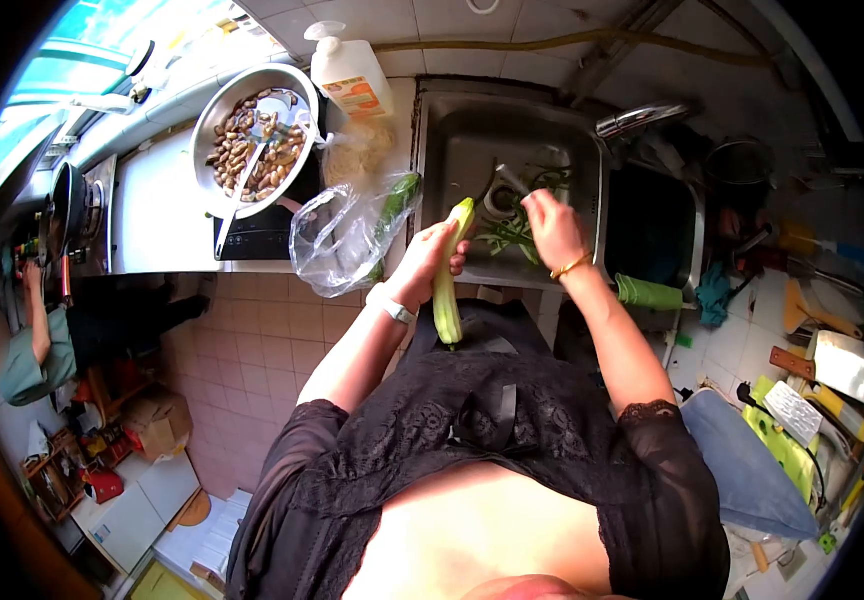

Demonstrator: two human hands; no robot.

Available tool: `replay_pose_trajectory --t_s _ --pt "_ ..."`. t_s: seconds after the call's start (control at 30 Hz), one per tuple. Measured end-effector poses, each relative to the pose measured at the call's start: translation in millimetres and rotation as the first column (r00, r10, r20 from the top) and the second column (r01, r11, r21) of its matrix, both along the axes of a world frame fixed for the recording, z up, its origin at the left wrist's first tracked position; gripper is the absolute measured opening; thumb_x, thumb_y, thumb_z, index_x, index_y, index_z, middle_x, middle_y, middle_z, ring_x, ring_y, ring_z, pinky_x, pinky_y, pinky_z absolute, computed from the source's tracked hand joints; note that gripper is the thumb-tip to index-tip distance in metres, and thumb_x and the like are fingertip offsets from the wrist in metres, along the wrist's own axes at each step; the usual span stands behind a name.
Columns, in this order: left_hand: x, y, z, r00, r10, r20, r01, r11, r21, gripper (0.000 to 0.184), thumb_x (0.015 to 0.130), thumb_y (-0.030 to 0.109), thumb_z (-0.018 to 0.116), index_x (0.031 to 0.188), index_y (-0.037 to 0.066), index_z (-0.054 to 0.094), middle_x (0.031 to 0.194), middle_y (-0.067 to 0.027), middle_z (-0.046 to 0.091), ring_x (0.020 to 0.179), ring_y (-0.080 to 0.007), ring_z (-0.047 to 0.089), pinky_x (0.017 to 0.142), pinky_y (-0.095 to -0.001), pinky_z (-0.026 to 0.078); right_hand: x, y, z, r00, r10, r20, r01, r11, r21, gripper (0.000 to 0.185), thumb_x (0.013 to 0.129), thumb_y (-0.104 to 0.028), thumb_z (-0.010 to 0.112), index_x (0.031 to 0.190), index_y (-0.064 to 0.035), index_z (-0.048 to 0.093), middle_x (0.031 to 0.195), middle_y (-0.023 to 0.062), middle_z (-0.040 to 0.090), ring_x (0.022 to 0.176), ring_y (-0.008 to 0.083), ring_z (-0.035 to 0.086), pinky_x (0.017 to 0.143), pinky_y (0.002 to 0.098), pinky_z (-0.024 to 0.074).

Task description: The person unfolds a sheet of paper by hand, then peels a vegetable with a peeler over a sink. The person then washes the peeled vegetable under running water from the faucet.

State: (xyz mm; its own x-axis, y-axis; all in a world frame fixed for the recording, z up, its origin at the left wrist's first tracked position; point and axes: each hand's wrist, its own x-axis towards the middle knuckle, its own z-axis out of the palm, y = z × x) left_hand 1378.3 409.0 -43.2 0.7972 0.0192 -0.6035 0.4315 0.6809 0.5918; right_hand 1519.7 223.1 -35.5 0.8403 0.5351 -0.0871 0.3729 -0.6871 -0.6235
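Observation:
My left hand is closed around a long, pale green peeled gourd, held slanting at the sink's front edge. Over the sink, my right hand grips a small peeler, partly hidden by the fingers and blurred. Dark green peelings lie in the basin beneath that hand. Left of the sink, a clear plastic bag has a dark green vegetable in it.
A metal bowl of brown nuts or beans with a spoon stands on the left counter. Behind the bag is a white pump bottle. A faucet reaches over the sink. Another person works at a stove on the far left.

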Motion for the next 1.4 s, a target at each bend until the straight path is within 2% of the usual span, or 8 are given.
replay_pose_trajectory --t_s 0.13,0.3,0.5,0.67,0.73,0.87,1.03,1.4 --pt "5 2 -7 0.997 0.029 -0.076 -0.04 0.989 -0.146 0.03 0.1 0.037 0.055 0.111 0.009 0.052 0.079 0.0009 0.055 0.056 -0.0056 0.045 0.051 -0.0197 0.041 -38 19 6 0.975 0.195 0.106 -0.216 0.948 0.236 0.019 0.096 -0.025 0.058 0.094 -0.0066 0.062 0.076 0.0177 0.066 0.073 0.0394 0.065 0.061 0.0454 0.0517" --pt "3 4 -8 0.997 -0.081 -0.02 0.061 0.879 -0.473 0.037 0.102 0.039 0.05 0.119 0.006 0.05 0.074 0.0036 0.046 0.056 -0.0036 0.04 0.049 -0.0166 0.038 2 2 -33 0.997 -0.05 -0.066 0.043 0.995 -0.093 0.023 0.097 -0.025 0.054 0.089 -0.0051 0.063 0.083 0.0212 0.067 0.078 0.0405 0.065 0.065 0.0485 0.0508" --pt "5 9 -26 0.993 -0.09 0.078 0.119 0.761 -0.638 0.039 0.103 0.041 0.046 0.118 0.006 0.053 0.078 0.0033 0.047 0.061 -0.0044 0.043 0.05 -0.0176 0.04 -4 10 -27 0.829 0.217 -0.516 0.123 0.828 0.547 0.023 0.097 -0.021 0.062 0.113 -0.0039 0.065 0.084 -0.0014 0.065 0.071 0.0052 0.055 0.062 0.0226 0.0454" --pt "11 -3 -4 0.984 -0.149 0.099 0.178 0.874 -0.451 0.039 0.101 0.041 0.051 0.122 0.008 0.052 0.093 -0.0006 0.057 0.076 -0.0089 0.054 0.058 -0.0202 0.048 -8 25 -40 0.637 0.457 -0.621 0.16 0.71 0.685 0.025 0.096 -0.02 0.065 0.114 -0.0025 0.061 0.093 -0.0003 0.063 0.079 0.0046 0.057 0.067 0.0199 0.0463" --pt "14 -13 8 0.979 -0.142 0.148 0.115 0.977 0.18 0.039 0.1 0.036 0.057 0.126 0.007 0.052 0.099 -0.0009 0.059 0.079 -0.0086 0.055 0.063 -0.0218 0.048 -6 27 -45 0.745 0.386 -0.544 0.141 0.705 0.695 0.022 0.096 -0.018 0.065 0.111 -0.002 0.061 0.095 -0.0003 0.063 0.08 0.0058 0.057 0.068 0.0202 0.0469" --pt "14 -15 -15 0.976 -0.159 0.146 0.104 0.938 0.33 0.04 0.1 0.035 0.057 0.125 0.004 0.054 0.091 -0.0017 0.061 0.073 -0.0088 0.055 0.065 -0.0238 0.049 -7 19 -19 0.848 0.12 -0.516 0.148 0.881 0.449 0.025 0.1 -0.025 0.058 0.104 -0.0009 0.062 0.082 0.0003 0.064 0.076 0.0066 0.061 0.065 0.0242 0.048" --pt "10 -14 -17 0.984 -0.127 0.127 0.081 0.947 0.312 0.038 0.101 0.036 0.054 0.12 0.003 0.056 0.085 0.0 0.058 0.068 -0.0076 0.052 0.063 -0.0233 0.047 -24 3 0 0.987 0.158 -0.018 -0.149 0.959 0.242 0.018 0.097 -0.022 0.057 0.09 -0.0053 0.059 0.077 0.0189 0.064 0.076 0.0412 0.063 0.062 0.0462 0.0492" --pt "9 -8 -25 0.991 -0.048 0.122 0.053 0.998 -0.035 0.031 0.103 0.033 0.05 0.115 0.005 0.056 0.083 0.0012 0.056 0.063 -0.0072 0.048 0.058 -0.0217 0.043 -10 -9 -22 0.998 -0.047 -0.041 0.054 0.982 0.183 0.026 0.098 -0.029 0.054 0.089 -0.0057 0.059 0.078 0.0198 0.066 0.076 0.0419 0.064 0.061 0.0485 0.0488"
